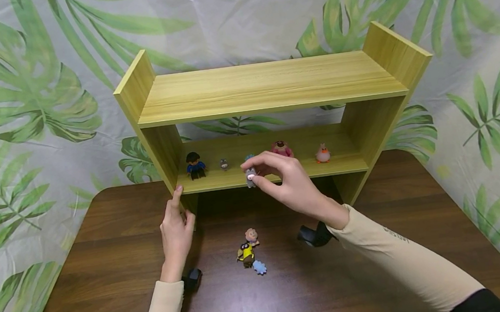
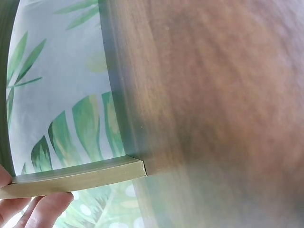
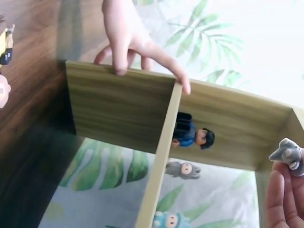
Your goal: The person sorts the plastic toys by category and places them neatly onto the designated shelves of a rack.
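Note:
A yellow wooden shelf unit (image 1: 266, 88) stands at the back of the table. My left hand (image 1: 176, 229) grips the front edge of its left side panel (image 2: 80, 178), thumb on one side and fingers on the other. Between thumb and fingertips, my right hand (image 1: 289, 178) pinches a small grey animal figurine (image 3: 288, 156) with a pale muzzle, in front of the middle shelf. On that shelf stand a dark-haired figure in blue (image 1: 195, 165), a little grey figurine (image 1: 223, 164), a light-blue figurine (image 3: 172, 220) partly behind my right hand, a pink figurine (image 1: 282, 149) and a pinkish bird figurine (image 1: 322, 153).
On the brown table (image 1: 120, 269) before the shelf lie a pink-faced figurine (image 1: 251, 235), a yellow-and-brown figurine (image 1: 246, 255) and a light-blue piece with a scalloped edge (image 1: 260, 267). A leaf-patterned cloth (image 1: 237, 21) hangs behind everything.

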Tool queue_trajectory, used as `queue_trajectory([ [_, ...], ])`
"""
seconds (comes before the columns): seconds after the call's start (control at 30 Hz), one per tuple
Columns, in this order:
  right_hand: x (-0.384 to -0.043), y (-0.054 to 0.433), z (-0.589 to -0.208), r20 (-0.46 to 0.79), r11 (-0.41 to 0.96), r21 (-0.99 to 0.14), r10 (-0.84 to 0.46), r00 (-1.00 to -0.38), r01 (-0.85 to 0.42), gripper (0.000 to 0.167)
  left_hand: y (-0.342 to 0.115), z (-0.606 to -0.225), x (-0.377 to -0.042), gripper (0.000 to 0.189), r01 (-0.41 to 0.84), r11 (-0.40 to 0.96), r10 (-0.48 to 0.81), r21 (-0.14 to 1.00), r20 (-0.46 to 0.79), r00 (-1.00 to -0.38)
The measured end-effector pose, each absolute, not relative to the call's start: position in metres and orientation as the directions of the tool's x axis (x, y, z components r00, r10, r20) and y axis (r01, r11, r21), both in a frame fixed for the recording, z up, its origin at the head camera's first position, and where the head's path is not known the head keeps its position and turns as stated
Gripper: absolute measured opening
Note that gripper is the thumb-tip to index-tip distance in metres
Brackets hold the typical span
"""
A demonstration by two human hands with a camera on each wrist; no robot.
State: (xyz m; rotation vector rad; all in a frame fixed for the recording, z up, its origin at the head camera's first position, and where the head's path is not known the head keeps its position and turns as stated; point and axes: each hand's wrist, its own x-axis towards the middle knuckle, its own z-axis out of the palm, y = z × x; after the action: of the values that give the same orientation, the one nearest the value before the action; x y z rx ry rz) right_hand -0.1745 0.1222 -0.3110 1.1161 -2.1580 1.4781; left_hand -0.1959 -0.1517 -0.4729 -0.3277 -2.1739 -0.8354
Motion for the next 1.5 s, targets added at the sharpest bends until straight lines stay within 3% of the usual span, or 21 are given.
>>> queue_trajectory([
  [0.47,-0.181,0.113,-0.29,0.688,0.121,-0.593,-0.438,-0.579,-0.796,0.023,-0.152,-0.472,-0.196,0.084,0.474,0.75,-0.033,0.46,0.743,-0.669],
  [1.5,-0.198,0.097,-0.25,0.716,0.128,-0.514,-0.48,-0.506,-0.848,0.021,-0.152,-0.472,-0.196,0.084,0.471,0.746,-0.035,0.47,0.735,-0.677],
])
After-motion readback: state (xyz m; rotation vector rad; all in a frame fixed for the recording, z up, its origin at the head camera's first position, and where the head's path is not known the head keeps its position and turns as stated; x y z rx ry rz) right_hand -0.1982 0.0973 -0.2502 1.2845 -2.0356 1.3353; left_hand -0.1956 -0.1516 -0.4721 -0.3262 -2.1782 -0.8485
